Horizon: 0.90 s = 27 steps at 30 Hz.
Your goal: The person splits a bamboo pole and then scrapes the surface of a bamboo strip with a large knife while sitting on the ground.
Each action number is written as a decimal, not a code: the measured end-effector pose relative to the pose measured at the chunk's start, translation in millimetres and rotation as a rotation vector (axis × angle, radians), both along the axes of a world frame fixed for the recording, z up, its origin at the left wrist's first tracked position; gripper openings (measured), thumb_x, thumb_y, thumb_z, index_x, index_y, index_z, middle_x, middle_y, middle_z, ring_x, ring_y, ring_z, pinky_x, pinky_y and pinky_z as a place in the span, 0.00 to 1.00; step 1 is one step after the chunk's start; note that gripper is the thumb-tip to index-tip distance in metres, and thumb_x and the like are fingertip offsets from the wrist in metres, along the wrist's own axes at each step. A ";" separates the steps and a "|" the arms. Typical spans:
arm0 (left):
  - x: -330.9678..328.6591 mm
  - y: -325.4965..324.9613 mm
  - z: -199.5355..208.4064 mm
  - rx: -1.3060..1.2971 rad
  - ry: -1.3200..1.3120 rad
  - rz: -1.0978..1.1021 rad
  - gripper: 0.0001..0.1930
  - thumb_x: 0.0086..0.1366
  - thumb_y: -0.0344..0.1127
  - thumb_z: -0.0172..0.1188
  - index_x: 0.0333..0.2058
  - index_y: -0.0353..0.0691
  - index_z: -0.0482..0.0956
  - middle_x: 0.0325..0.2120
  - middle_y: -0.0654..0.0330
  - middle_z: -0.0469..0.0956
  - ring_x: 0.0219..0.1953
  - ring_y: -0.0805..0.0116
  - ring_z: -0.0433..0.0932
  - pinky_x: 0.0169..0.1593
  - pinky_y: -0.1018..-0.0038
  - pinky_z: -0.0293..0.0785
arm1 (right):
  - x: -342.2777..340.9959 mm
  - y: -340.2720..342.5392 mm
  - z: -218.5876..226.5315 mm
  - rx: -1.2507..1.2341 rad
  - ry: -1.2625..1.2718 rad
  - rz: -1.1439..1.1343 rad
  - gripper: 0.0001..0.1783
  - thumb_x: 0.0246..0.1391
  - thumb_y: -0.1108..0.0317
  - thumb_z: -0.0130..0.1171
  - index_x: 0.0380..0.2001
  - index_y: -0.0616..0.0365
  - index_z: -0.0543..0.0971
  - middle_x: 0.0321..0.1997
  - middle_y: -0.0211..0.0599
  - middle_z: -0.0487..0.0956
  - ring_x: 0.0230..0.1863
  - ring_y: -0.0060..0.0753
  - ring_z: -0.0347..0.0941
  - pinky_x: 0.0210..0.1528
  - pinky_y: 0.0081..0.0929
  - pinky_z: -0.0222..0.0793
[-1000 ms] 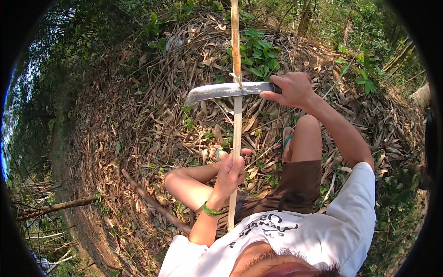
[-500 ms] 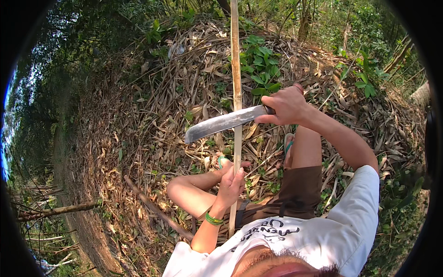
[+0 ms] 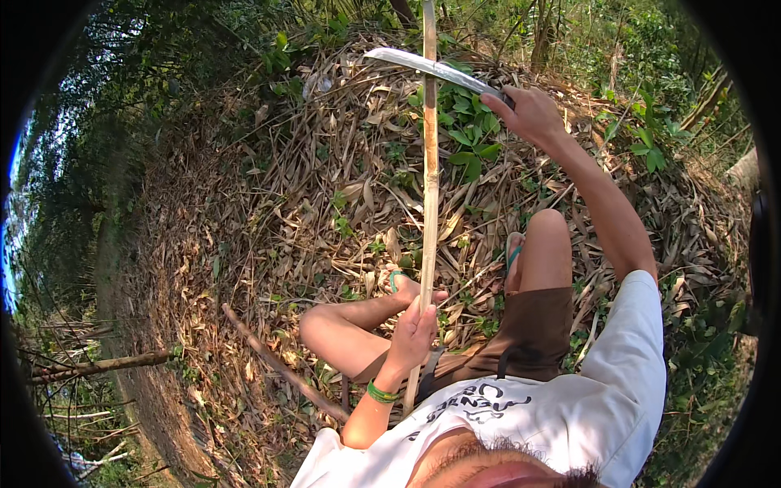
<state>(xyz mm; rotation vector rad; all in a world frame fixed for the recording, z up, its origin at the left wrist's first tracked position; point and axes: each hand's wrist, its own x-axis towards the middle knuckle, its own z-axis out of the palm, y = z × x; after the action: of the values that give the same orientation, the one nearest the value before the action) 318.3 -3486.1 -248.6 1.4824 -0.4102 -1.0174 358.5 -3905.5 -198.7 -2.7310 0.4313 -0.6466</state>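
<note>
A long, pale split pole (image 3: 431,203), likely bamboo, stands lengthwise before me from my lap to beyond the upper edge of the view. My left hand (image 3: 414,332) is wrapped around its lower part, close to my shorts. Out ahead, my right hand (image 3: 533,115) grips the handle of a machete (image 3: 435,68), mostly hidden by the fingers. The blade points left and lies across the upper part of the pole, its edge seen almost side-on. A brownish strip of the pole's surface shows just below the blade.
Dry leaves (image 3: 301,203) cover the ground. A leafy green plant (image 3: 472,130) grows just right of the pole. My sandalled feet (image 3: 404,285) rest on either side of it. A brown stick (image 3: 281,368) lies at left, and a cut branch (image 3: 106,368) juts in farther left.
The machete has slid away from me along the pole, from its middle to its upper part, and its blade has turned. The left hand keeps its hold, shifting slightly right with the pole.
</note>
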 end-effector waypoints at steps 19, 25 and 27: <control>16.6 -25.7 3.3 -0.061 0.135 0.073 0.18 0.79 0.39 0.43 0.59 0.34 0.67 0.16 0.76 0.58 0.13 0.87 0.53 0.18 0.85 0.52 | -2.1 48.9 -17.2 -0.169 0.181 0.281 0.42 0.55 0.23 0.49 0.18 0.57 0.74 0.10 0.41 0.70 0.14 0.48 0.73 0.17 0.44 0.67; 29.7 -24.0 2.2 -0.055 0.080 0.106 0.17 0.78 0.36 0.44 0.59 0.36 0.68 0.19 0.73 0.63 0.14 0.85 0.58 0.18 0.86 0.56 | -18.7 88.2 -24.4 -0.156 0.157 0.430 0.37 0.55 0.27 0.52 0.20 0.55 0.74 0.11 0.41 0.71 0.17 0.48 0.75 0.19 0.43 0.67; 20.2 -21.4 -1.1 -0.045 0.100 0.095 0.16 0.79 0.36 0.43 0.58 0.35 0.69 0.17 0.74 0.61 0.14 0.85 0.58 0.17 0.85 0.55 | -6.3 49.4 -11.4 -0.038 0.300 0.232 0.40 0.56 0.25 0.49 0.21 0.57 0.75 0.09 0.41 0.71 0.15 0.48 0.74 0.17 0.45 0.68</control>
<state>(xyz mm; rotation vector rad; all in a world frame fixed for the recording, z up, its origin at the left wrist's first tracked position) 338.5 -3507.5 -249.7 1.3911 -0.2866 -0.9960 352.2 -3856.1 -210.1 -2.8634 0.1624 -0.1876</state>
